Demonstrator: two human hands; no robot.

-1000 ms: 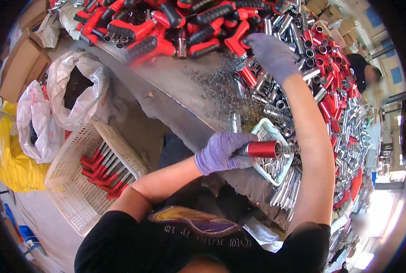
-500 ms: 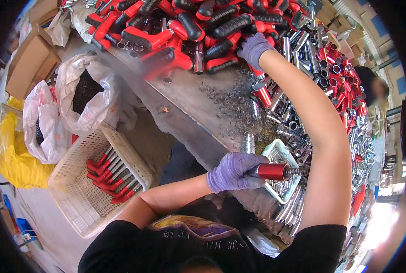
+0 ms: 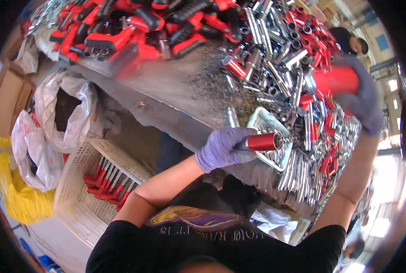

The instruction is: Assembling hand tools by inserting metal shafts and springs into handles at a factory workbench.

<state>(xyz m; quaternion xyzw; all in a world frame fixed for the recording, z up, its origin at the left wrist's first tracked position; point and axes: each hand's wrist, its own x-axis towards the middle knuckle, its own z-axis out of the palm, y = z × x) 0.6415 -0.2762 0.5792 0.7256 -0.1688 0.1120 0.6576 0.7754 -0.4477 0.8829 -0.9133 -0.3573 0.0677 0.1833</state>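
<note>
My left hand (image 3: 224,150), in a purple knit glove, is closed round a red metal tube (image 3: 263,142). A coil spring (image 3: 286,138) sticks out of the tube's right end, over a pale green tray (image 3: 275,160) of small metal parts. My right hand (image 3: 365,96), gloved and blurred by motion, is up at the right over the parts heap. It is wrapped round a red cylindrical part (image 3: 337,82) with a silver end pointing left; its exact kind is not clear.
Red and black pistol-shaped handles (image 3: 143,34) are piled at the back of the worktable (image 3: 166,86). Chrome and red tubes (image 3: 275,59) heap up at the right. A white crate (image 3: 78,204) with red-handled parts and plastic bags (image 3: 68,132) stand at left. Another person (image 3: 348,41) is at far right.
My right hand has come from the handle pile to the right side, now with a red cylindrical part. My left hand keeps the tube and spring. The view has shifted to the right.
</note>
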